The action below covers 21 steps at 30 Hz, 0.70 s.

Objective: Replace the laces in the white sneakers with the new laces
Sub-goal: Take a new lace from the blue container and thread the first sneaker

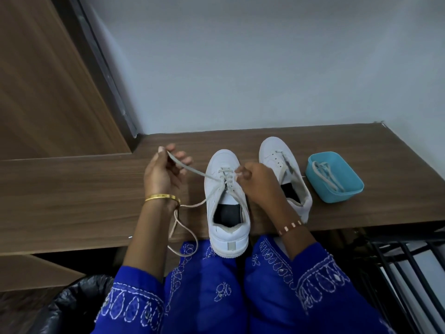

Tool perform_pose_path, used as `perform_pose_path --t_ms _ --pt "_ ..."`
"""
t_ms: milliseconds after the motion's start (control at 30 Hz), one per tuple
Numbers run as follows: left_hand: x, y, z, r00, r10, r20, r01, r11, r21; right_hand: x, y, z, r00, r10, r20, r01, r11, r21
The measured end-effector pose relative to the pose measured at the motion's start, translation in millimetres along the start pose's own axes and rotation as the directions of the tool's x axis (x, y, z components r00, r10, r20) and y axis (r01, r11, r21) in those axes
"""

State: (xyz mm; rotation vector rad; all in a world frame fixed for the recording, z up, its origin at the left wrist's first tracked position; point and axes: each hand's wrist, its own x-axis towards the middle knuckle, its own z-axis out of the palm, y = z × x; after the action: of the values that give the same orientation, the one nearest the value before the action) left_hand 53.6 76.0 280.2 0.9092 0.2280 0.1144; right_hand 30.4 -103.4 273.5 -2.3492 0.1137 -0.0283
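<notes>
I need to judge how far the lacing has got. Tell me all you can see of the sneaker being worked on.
The near sneaker is white, leather-looking, upright on the wooden desk, heel overhanging the front edge, toe toward the wall. A grey tab marks the heel; the inside is dark. A pale lace crosses its upper eyelets. The left hand pinches one end pulled taut leftward; slack loops by the left wrist. The right hand pinches the lace at the eyelets.

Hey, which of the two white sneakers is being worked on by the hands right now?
The white sneaker nearer the person, heel overhanging the wooden table edge. Both hands, left and right, pull its lace; the other white sneaker sits untouched beside the blue tub.
</notes>
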Motion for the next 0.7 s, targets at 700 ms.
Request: perform_pose_path --t_ms 700 --pt "-12 27 1 0.932 -0.202 0.3 0.129 0.96 0.248 13 -43 -25 0.942 -0.196 0.273 0.024 0.849 0.528"
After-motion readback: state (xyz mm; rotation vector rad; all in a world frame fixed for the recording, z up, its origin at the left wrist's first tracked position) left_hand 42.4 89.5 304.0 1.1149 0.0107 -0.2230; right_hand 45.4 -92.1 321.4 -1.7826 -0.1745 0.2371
